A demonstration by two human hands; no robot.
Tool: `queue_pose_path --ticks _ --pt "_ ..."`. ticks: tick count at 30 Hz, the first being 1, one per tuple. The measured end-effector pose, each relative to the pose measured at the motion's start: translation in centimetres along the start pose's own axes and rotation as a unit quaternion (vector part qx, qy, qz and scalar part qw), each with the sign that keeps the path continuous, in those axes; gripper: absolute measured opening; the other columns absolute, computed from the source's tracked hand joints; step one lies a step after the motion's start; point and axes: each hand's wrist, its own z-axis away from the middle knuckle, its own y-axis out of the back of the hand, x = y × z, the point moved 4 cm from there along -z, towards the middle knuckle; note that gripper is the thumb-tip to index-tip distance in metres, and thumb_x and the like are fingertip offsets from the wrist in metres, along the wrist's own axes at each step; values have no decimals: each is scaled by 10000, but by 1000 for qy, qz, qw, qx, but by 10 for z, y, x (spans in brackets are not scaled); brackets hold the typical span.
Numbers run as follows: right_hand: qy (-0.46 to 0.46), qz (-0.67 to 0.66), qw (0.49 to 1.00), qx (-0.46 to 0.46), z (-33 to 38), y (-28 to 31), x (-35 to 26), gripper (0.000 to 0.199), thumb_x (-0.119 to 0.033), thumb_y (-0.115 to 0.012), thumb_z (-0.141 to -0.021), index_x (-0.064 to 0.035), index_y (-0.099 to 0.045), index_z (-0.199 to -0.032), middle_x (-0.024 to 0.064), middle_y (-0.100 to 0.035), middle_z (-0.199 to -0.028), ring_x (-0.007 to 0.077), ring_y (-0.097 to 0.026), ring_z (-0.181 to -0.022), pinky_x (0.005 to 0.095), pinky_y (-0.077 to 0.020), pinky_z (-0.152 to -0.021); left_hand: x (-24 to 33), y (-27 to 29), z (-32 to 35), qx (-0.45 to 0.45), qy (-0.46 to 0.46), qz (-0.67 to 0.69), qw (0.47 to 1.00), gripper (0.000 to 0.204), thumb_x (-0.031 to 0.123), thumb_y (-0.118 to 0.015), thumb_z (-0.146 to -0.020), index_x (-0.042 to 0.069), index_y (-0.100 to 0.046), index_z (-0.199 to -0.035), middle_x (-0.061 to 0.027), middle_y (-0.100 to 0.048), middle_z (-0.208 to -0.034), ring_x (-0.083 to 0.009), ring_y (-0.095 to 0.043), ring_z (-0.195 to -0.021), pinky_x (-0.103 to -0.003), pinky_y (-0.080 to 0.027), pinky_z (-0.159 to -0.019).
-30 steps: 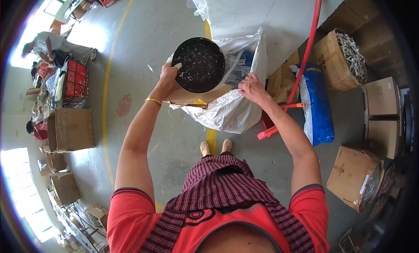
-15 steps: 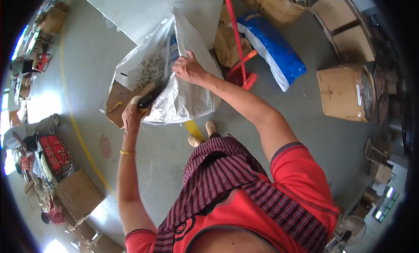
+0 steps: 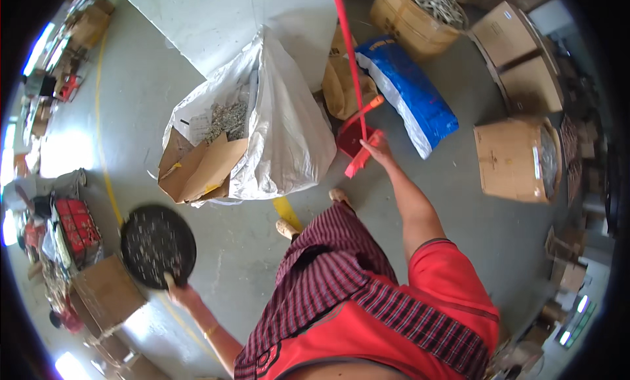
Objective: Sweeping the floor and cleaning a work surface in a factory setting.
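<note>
At the left, my left hand point(image 3: 181, 296) grips the rim of a round black tray point(image 3: 157, 239), which is held tilted and has small pale bits scattered over its inside. My right hand point(image 3: 378, 150) is reached out at the lower end of a red long-handled broom point(image 3: 354, 71), its fingers closed at the broom's red head. Beside it lies a dark red dustpan point(image 3: 351, 140), and an orange-tipped handle crosses the pole. A big white plastic sack point(image 3: 292, 130) stands ahead, holding cardboard pieces point(image 3: 220, 167) and a heap of small greyish scraps point(image 3: 228, 121).
A blue and white bag point(image 3: 410, 94) lies right of the broom. Cardboard boxes point(image 3: 512, 157) stand at the right, and a large round carton point(image 3: 410, 22) of scraps at the back. A white block point(image 3: 216, 19) rises behind the sack. People and stacked goods are at the far left.
My left hand has come out of the sack to the lower left with the black tray. My right hand has let go of the sack's edge and moved to the broom, whose head has shifted nearer.
</note>
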Motion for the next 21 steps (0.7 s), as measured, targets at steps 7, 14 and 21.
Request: queue_pose_path --ticks 7,14,21 --pt "212 79 969 -101 -154 -29 -3 402 -372 -727 -692 -68 -505 -553 37 -462 -556 168 -472 -615 362 -346 -562 -72 180 184 118 132 70 982 366 78 -582 -815 -43 -492 -1148 -132 -566 -1095 -246 -580 -940 -375 -487 -827" --pt "73 -85 978 -177 -217 -70 15 435 -309 -601 -831 41 -569 -1088 128 -607 -1066 217 -567 -911 347 -453 -794 -146 205 348 385 310 -160 854 141 29 -603 -731 57 -597 -869 -14 -567 -697 -123 -497 -559 -283 -393 -487" --pt "57 -75 992 -86 -132 -28 51 249 -241 -615 -832 0 -569 -870 85 -589 -815 195 -547 -766 312 -449 -725 -114 212 456 380 419 -59 823 119 23 -585 -742 24 -606 -860 -25 -571 -683 -154 -529 -561 -315 -417 -469"
